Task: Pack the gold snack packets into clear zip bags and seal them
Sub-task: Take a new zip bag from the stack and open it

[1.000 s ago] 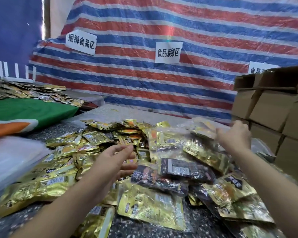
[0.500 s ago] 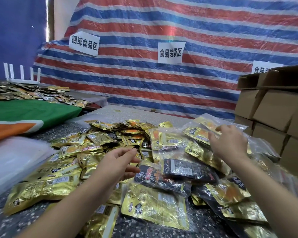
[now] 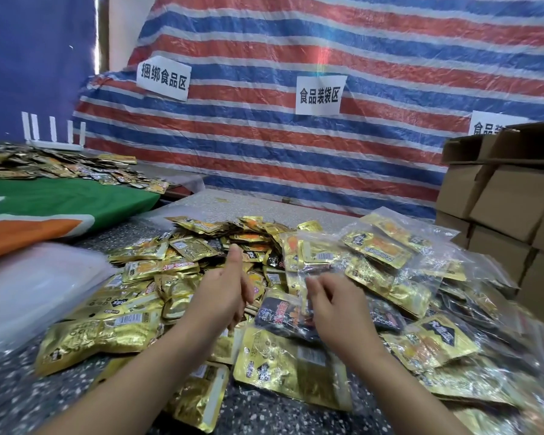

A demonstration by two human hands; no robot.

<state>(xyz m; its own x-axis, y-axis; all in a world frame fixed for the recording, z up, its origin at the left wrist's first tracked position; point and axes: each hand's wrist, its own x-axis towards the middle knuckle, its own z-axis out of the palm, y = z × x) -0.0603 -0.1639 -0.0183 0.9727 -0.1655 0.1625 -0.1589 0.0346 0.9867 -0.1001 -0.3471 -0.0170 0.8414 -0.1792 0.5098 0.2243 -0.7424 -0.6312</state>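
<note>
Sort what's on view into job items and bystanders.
For the job:
- loose gold snack packets
- filled clear zip bags
- stack of empty clear bags
- left hand, right hand

Just lying about:
- cardboard boxes
- green and orange cloth
- paper signs
- striped tarp

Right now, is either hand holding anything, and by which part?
Nothing is clearly held. The left hand hangs open above the loose gold packets. The right hand has loosely curled fingers over a filled clear zip bag; no grip shows.
</note>
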